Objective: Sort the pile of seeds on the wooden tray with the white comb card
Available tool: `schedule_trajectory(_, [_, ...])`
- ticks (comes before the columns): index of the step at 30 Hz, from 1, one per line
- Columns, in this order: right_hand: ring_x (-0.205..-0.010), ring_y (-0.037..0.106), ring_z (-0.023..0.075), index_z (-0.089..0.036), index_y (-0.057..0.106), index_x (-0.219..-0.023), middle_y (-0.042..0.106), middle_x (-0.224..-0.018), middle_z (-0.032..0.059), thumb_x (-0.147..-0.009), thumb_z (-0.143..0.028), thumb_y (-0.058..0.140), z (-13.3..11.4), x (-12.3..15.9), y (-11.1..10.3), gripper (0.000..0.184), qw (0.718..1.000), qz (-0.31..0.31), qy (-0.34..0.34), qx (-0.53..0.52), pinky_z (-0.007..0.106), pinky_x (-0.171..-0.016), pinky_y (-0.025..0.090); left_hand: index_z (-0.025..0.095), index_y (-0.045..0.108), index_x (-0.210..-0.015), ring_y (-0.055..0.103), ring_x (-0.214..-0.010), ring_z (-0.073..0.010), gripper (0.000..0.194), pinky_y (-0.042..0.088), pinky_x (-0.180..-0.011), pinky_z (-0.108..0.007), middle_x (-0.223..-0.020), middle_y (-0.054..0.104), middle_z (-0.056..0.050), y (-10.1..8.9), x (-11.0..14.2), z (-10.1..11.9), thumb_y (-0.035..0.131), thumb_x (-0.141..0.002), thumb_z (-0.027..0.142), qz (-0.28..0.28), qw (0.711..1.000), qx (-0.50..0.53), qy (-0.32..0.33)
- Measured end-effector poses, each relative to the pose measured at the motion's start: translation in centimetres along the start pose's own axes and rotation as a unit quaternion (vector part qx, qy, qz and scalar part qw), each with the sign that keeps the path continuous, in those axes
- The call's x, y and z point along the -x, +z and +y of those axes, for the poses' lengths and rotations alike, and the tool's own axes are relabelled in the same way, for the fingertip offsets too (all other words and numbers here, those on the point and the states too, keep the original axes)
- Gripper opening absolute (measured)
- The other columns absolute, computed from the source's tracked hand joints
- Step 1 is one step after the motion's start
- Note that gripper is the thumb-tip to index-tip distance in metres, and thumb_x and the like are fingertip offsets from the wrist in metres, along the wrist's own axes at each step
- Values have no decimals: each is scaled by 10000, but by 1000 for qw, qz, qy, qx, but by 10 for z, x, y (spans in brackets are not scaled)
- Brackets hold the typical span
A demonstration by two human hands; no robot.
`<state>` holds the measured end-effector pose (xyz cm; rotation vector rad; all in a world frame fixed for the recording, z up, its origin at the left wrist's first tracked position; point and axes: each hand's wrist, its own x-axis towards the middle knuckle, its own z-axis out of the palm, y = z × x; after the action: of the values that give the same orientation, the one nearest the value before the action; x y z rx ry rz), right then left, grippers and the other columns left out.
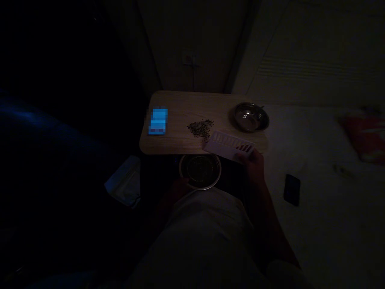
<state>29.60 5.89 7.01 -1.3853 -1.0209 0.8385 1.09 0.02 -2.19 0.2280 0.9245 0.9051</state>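
In dim light, a scattered heap of small dark and pale seed-like grains (200, 129) lies on a light wooden tabletop (177, 105). My right hand (255, 164) is closed on one end of a flat white slotted plastic piece (224, 150). The piece's far end reaches the near side of the heap, over the table's front edge. Below that edge, my left hand (180, 186) grips the left rim of a round metal bowl (219, 176) close to my body. The bowl's inside is too dark to make out its contents, and most of the left fingers are hidden.
A shiny metal bowl (251, 116) stands at the table's right end, a lit screen (158, 121) at its left. A dark phone-like object (292, 190) and a red bag-like item (365, 134) lie on the floor at right. A pale packet (124, 180) is at lower left.
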Motion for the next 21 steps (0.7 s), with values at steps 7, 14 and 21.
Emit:
schedule_trajectory(7, [-860, 693, 233, -200, 706, -900, 761, -916, 54, -657, -288, 769, -6, 0, 0, 265, 997, 75, -15, 6, 420, -824, 568, 212, 723, -831, 641, -1164, -396, 207, 455, -1042, -465, -851, 780, -84, -11, -2, -3, 775, -630, 207, 25, 999, -22, 15])
schedule_trajectory(14, [-845, 690, 218, -202, 699, -912, 758, -916, 43, -672, -292, 751, 5, 0, 3, 261, 998, 56, -16, 10, 410, -836, 563, 188, 726, -977, 666, -1124, -391, 327, 492, -991, -503, -929, 782, -98, 7, -4, 4, 737, -664, 284, -17, 1000, -10, -21])
schedule_trajectory(21, [-875, 676, 217, -190, 699, -930, 747, -944, 55, -694, -303, 735, 2, -5, 5, 264, 993, 103, -50, 27, 402, -869, 542, 216, 719, -883, 653, -1153, -377, 258, 469, -1025, -474, -841, 774, -81, 8, 0, 3, 761, -630, 197, -16, 1000, 5, 8])
